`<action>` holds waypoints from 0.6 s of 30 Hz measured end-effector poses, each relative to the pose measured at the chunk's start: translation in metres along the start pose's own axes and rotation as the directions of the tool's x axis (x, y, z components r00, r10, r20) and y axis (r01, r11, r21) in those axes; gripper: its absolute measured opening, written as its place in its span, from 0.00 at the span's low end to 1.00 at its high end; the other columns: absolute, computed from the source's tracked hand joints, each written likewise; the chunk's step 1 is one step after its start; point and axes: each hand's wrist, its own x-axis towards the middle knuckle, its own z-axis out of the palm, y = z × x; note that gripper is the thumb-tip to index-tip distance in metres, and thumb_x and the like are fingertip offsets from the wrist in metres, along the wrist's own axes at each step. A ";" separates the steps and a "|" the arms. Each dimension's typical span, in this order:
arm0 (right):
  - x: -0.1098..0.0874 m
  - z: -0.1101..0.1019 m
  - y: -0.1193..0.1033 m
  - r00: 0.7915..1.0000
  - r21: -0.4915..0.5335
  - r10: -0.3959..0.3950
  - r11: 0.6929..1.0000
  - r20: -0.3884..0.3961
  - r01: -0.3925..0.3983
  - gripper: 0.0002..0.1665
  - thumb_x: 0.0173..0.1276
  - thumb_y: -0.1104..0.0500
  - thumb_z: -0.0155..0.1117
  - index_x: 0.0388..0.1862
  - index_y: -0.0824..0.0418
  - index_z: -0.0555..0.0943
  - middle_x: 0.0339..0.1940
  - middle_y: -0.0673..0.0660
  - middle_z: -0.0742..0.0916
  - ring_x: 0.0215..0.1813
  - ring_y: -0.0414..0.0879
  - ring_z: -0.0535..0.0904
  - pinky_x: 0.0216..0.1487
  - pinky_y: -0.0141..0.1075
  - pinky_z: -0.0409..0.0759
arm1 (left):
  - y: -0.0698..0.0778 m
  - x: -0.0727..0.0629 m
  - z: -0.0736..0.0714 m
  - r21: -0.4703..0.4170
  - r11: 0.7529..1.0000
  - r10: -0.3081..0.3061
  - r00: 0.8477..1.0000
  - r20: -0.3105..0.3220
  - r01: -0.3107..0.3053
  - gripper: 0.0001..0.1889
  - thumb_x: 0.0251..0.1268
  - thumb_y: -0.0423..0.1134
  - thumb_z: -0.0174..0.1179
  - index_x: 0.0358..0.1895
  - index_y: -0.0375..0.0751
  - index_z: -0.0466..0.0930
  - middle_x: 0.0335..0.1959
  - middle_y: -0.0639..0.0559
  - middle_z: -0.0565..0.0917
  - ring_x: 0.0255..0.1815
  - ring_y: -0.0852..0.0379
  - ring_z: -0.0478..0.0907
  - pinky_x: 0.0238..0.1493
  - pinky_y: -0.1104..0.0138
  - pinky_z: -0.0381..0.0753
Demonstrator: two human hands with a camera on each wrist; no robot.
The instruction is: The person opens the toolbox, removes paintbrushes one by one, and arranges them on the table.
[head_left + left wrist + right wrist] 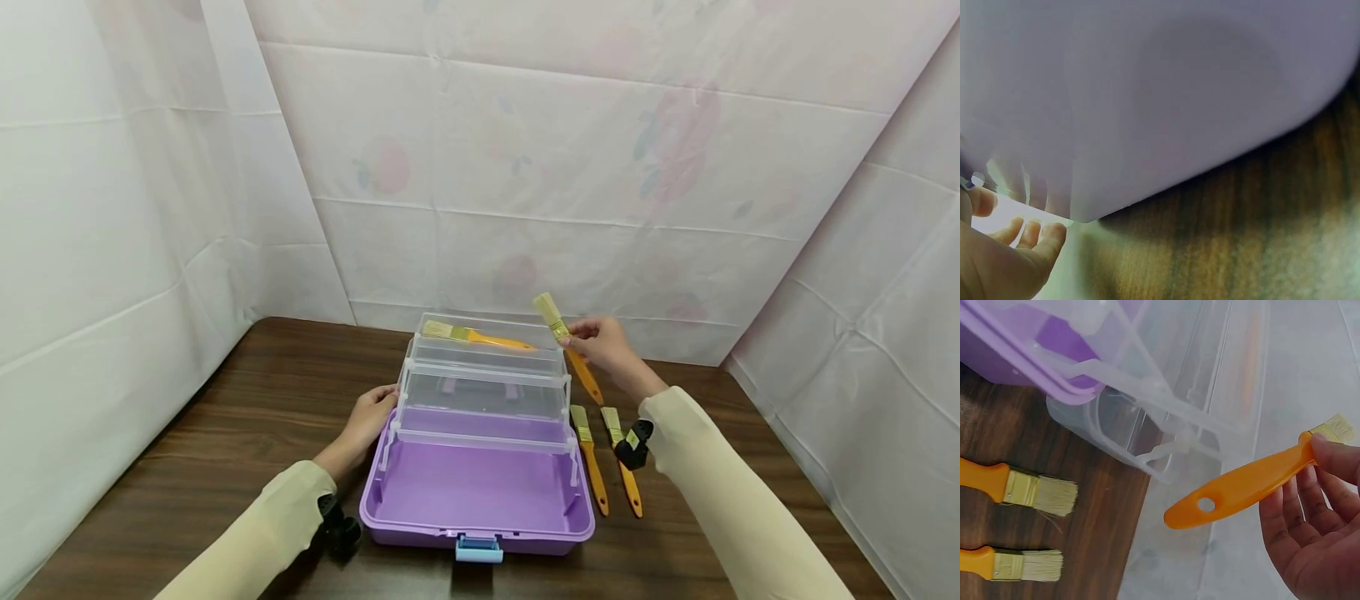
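A purple toolbox (480, 487) stands on the table with its clear tiered trays (480, 392) raised toward the back. My left hand (372, 414) rests at the box's left side, its fingertips at the edge of the trays; the left wrist view shows its fingers (1052, 240) loosely bent beside the purple wall. With thumb and fingers, my right hand (606, 348) pinches a paintbrush (585, 375) near its metal band, bristles up and orange handle down, to the right of the trays. Another paintbrush (495, 340) lies in the rearmost tray.
Two more paintbrushes, one near the box (592, 475) and one farther right (631, 487), lie on the dark wooden table (300, 375) beside the toolbox. A blue latch (478, 548) sits on the box's front. White patterned cloth (525, 167) hangs behind and at both sides.
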 end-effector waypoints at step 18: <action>-0.012 -0.018 0.040 0.994 0.074 0.107 0.992 -0.011 -0.106 0.20 0.68 0.59 0.62 0.53 0.71 0.77 0.40 0.58 0.84 0.37 0.45 0.79 0.39 0.37 0.80 | -0.003 0.002 -0.001 -0.006 1.000 0.010 1.000 0.006 -0.010 0.22 0.75 0.37 0.42 0.62 0.21 0.66 0.56 0.29 0.74 0.52 0.46 0.73 0.48 0.67 0.73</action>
